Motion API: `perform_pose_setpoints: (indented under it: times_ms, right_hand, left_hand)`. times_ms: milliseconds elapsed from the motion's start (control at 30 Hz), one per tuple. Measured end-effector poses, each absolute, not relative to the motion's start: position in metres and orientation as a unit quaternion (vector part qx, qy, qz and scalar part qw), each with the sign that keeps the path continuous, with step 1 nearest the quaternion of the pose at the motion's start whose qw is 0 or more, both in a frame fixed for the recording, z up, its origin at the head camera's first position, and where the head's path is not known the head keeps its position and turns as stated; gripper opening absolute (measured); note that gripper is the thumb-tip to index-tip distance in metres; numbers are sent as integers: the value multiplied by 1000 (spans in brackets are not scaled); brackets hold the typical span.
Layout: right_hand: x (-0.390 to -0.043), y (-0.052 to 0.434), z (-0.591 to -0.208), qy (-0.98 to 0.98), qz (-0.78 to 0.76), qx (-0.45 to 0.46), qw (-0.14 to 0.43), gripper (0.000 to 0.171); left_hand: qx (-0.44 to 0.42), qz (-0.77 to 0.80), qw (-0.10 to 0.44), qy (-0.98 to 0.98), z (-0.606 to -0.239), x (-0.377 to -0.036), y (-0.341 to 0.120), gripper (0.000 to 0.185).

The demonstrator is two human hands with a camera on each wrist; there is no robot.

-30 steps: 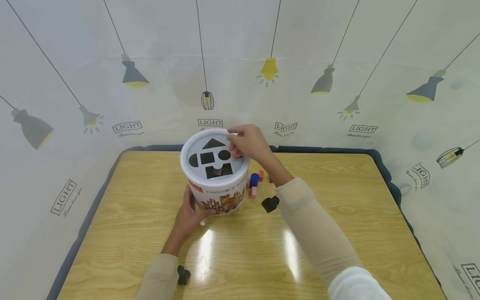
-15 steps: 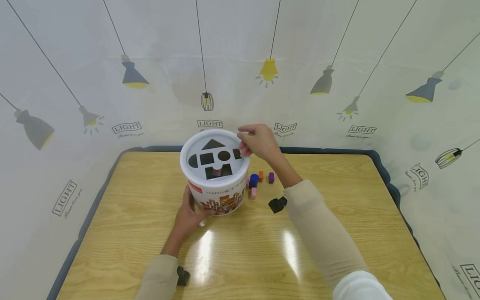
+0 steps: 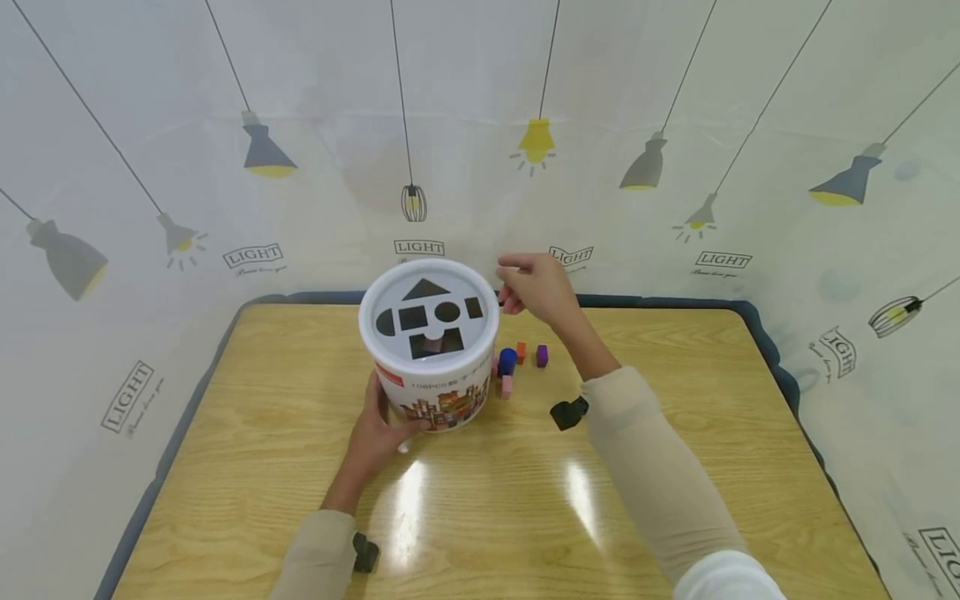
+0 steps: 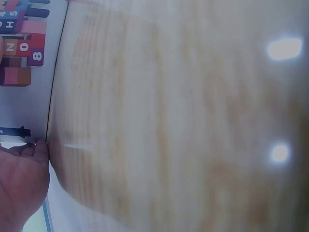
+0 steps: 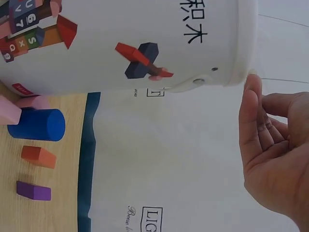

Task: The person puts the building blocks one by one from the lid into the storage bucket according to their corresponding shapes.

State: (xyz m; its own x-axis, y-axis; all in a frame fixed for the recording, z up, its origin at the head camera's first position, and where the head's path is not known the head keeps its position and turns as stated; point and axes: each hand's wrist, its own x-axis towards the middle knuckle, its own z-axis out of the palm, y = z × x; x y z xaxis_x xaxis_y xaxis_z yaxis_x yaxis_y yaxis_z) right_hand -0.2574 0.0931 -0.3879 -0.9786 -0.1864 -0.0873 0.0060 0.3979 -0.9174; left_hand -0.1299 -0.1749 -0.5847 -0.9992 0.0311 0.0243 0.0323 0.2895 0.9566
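Note:
A white bucket (image 3: 442, 387) with a printed picture of toy blocks stands on the table. Its white lid (image 3: 467, 290) has several cut-out holes of different shapes, and something pinkish shows in the front one. My left hand (image 3: 380, 429) grips the bucket low down, thumb across the front and fingers round the left side; in the left wrist view that hand (image 4: 24, 176) meets the bucket's lower edge. Just right of the lid's rim is my right hand (image 3: 543, 290), holding nothing. The right wrist view shows this hand (image 5: 273, 154) with loosely bent fingers, one fingertip right at the rim.
Right of the bucket lie a blue cylinder (image 3: 507, 361), a pink block (image 3: 507, 387), an orange block (image 3: 521, 352) and a purple block (image 3: 542, 356). Another pink block (image 5: 34, 102) sits close against the bucket. Behind the wooden table (image 3: 660, 358) hangs a lamp-print curtain (image 3: 480, 167).
My right hand has moved right from above the lid to beside its rim, uncovering the rectangular hole at the right. My left hand and the bucket stay in place.

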Motion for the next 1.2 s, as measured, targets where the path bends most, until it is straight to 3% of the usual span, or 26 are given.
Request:
perform_pose_setpoints:
  times_ms: [400, 633, 767, 1200]
  right_hand:
    - [-259, 109, -407, 835, -543, -27, 87, 37]
    - [-256, 114, -420, 833, -543, -10, 100, 34]
    - [-255, 115, -427, 828, -549, -2, 113, 34]
    - [-248, 118, -448, 826, -543, 22, 149, 36]
  left_hand:
    - [-24, -598, 5, -801, -586, -131, -176, 122]
    - [-26, -601, -1, -799, -568, -126, -173, 122]
    - [-22, -592, 6, -805, -586, -131, -176, 124]
    - [-14, -587, -2, -810, -588, -132, -176, 123]
